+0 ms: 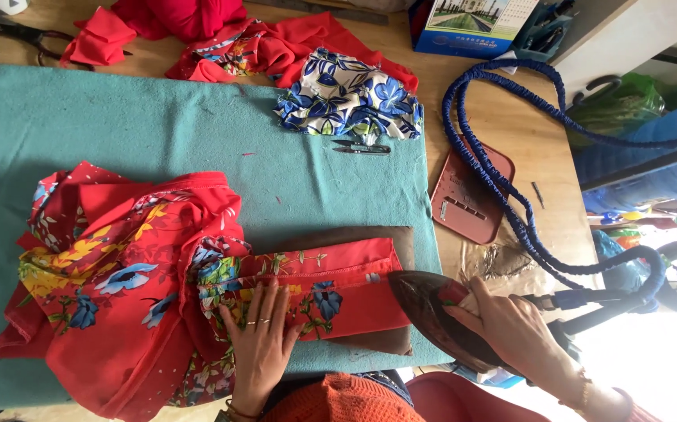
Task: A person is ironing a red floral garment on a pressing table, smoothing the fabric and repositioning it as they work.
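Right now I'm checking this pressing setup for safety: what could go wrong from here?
1. The left hand lies flat on the red floral garment, close to the iron's tip; a slip could burn its fingers.
2. The blue corded hose loops over the table beside the right hand; it might snag and jerk the iron.
3. The iron sits at the cloth's edge; lingering could scorch it.
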